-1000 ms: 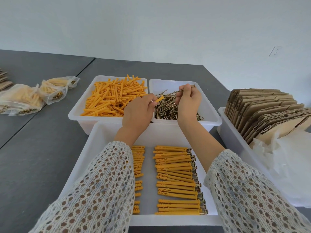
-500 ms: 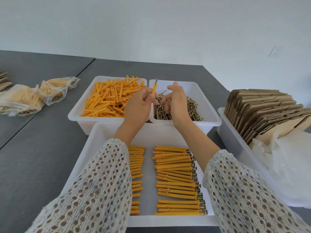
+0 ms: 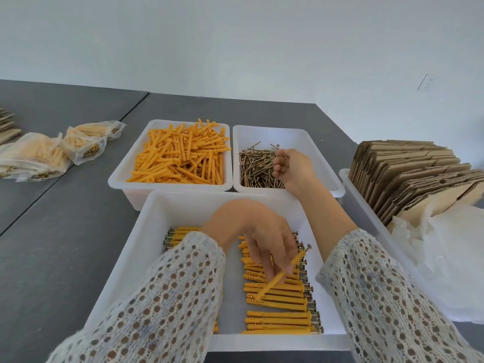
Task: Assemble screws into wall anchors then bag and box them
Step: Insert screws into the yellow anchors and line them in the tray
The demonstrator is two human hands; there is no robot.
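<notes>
My left hand (image 3: 251, 231) is down in the near white tray (image 3: 157, 247) and pinches an orange anchor with a screw in it (image 3: 281, 275), held slanted above the right-hand row of assembled anchors (image 3: 277, 297). A second row of assembled anchors (image 3: 178, 233) shows at the tray's left, mostly hidden by my sleeve. My right hand (image 3: 290, 166) hovers over the brass screws (image 3: 258, 166) in the far right bin (image 3: 319, 150), fingers loosely curled; whether it holds a screw is unclear. Loose orange anchors (image 3: 180, 158) fill the far left bin (image 3: 120, 174).
Filled clear bags of anchors (image 3: 49, 150) lie on the grey table at the left. A white bin of flat cardboard boxes (image 3: 408, 174) and crumpled clear bags (image 3: 445, 252) stands at the right. Flat cardboard pieces (image 3: 7, 127) sit at the far left edge.
My left hand carried the assembled anchor from above the bins down into the near tray. My right hand parted from it and moved out over the screw bin.
</notes>
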